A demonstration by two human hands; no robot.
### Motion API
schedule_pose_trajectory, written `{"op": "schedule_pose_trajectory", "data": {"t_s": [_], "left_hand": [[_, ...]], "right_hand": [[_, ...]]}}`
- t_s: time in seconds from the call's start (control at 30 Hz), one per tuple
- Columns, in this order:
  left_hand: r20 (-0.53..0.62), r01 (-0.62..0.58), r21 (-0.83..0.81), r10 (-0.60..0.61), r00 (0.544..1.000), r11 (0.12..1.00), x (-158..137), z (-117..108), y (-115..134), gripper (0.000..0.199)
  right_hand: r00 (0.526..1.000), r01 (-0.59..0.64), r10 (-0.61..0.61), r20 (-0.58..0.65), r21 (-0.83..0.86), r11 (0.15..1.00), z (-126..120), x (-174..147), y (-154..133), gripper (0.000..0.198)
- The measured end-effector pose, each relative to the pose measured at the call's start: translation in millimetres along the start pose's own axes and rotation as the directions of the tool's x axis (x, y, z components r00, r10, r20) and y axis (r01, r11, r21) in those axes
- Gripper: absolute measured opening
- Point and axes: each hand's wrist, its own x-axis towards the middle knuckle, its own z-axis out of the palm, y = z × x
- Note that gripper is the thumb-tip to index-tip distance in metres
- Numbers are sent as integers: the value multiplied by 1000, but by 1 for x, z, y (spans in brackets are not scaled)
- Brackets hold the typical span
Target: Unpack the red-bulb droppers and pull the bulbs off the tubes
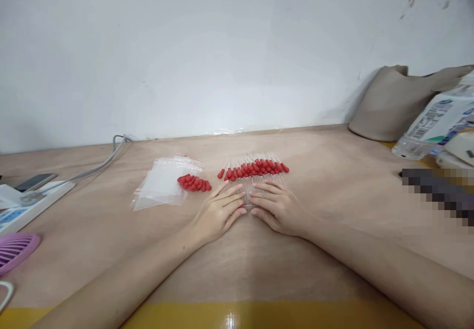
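The left grip and the right grip lay palm down with fingers extended and slightly parted, their fingertips facing each other across a narrow gap. Neither was closed around anything; the fingers rested over clear slender tubes, which showed in the gap between them. Whether the fingers pressed on the tubes could not be told.

Just beyond both grips, a row of red bulbs stretched from side to side, with thin pale stems reaching away on its far side. A small bit of red showed beside the left grip's fingers. Just beyond the left grip and to its left, a heap of red pieces sat by the right edge of some clear plastic bags, which overlapped one another.

Everything rested on a wood-toned surface. Well to the left of the left grip were a white power strip and a purple slatted object. Far to the right of the right grip stood a tan, soft-looking item.
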Motion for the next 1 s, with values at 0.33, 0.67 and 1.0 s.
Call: {"op": "schedule_pose_trajectory", "data": {"t_s": [0.33, 0.67, 1.0], "left_hand": [[-37, -84, 37, 85, 996, 996, 0, 1, 0, 18], [-11, -117, 25, 117, 993, 993, -2, -8, 4, 13], [-68, -53, 46, 56, 996, 998, -14, -11, -9, 11]], "right_hand": [[997, 66, -64, -37, 61, 996, 8, -3, 0, 19], [990, 135, -131, -55, 82, 987, 0, -6, -3, 13], [989, 64, -59, -134, 30, 998, -20, -17, 8, 15]]}}
